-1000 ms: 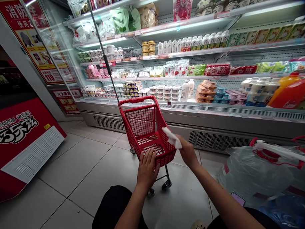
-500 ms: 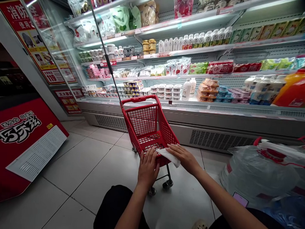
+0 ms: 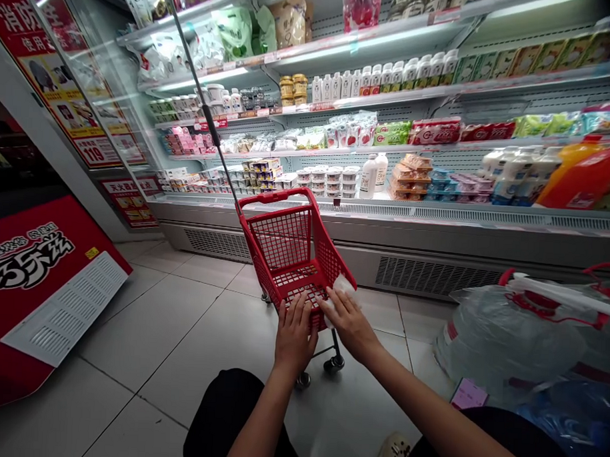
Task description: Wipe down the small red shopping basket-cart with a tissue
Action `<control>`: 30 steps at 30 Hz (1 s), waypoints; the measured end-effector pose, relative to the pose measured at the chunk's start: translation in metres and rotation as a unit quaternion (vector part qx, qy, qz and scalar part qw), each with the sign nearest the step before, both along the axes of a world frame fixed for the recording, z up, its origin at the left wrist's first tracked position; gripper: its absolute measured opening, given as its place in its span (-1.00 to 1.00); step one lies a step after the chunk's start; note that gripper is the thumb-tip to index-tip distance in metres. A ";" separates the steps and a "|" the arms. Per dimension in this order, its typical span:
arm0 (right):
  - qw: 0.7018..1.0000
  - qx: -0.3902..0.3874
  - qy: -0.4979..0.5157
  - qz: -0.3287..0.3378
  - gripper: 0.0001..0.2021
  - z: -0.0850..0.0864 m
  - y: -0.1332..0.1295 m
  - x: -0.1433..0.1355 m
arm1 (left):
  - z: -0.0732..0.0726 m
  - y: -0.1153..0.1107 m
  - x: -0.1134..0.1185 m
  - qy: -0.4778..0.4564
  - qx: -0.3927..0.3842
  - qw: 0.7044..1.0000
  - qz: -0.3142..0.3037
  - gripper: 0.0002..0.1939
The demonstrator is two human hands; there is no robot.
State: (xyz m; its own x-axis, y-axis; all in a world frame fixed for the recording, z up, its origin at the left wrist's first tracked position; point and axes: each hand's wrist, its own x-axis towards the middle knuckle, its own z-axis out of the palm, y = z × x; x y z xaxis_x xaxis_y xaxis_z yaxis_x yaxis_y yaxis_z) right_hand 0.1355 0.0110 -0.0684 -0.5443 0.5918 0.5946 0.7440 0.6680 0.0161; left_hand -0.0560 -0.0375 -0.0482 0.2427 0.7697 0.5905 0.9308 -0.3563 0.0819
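Straight ahead now to the cart (image 3: 328, 246), just past the fingertips, up on its wheels (image 3: 334, 364) on the floor (image 3: 190, 364). Running lengthwise away from the near rim (image 3: 318, 320) to the handle (image 3: 276, 196), with a slight lean to the left at the far end. In close, at the left end of that near rim, with the left hand (image 3: 294, 338): laid over the edge, with fingers long and together, thumb lower on the outside. Not clenched, and with nothing to be seen in it, just that touch on the rim. Across to the right hand (image 3: 350, 327), just beside, with only a narrow gap between the two sets of fingertips. Slanting in from the right here, back upward, with fingers a little spread and a white tissue (image 3: 344, 285) held underneath, poking out on the far side. At the near right corner, so closer than the left hand to the right wall (image 3: 335, 259). Well apart from both: the handle, out in front of the fridge (image 3: 414, 242).
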 end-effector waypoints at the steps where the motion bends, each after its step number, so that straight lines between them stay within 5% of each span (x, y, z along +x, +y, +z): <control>1: 1.000 0.000 -0.001 0.005 -0.21 0.001 -0.002 -0.004 | 0.001 0.000 -0.001 0.003 0.000 1.000 0.003 -0.45; 16: 0.996 -0.037 0.069 -0.045 -0.07 -0.011 -0.004 0.037 | 0.001 -0.002 -0.001 0.005 -0.004 1.000 -0.012 -0.44; 24: 0.997 -0.026 0.062 -0.047 -0.13 -0.010 -0.017 0.010 | -0.001 -0.001 0.002 0.000 -0.001 1.000 -0.007 -0.31; 30: 0.998 -0.019 0.014 0.053 -0.18 -0.005 -0.020 -0.013 | 0.000 -0.002 -0.005 0.015 0.009 1.000 0.003 -0.15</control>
State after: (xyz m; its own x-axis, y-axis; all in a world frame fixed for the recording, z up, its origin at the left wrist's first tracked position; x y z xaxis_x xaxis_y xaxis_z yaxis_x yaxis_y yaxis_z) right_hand 0.1227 -0.0094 -0.0734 -0.5889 0.5541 0.5883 0.6682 0.7433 -0.0313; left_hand -0.0614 -0.0391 -0.0479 0.2558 0.7605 0.5969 0.9351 -0.3513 0.0469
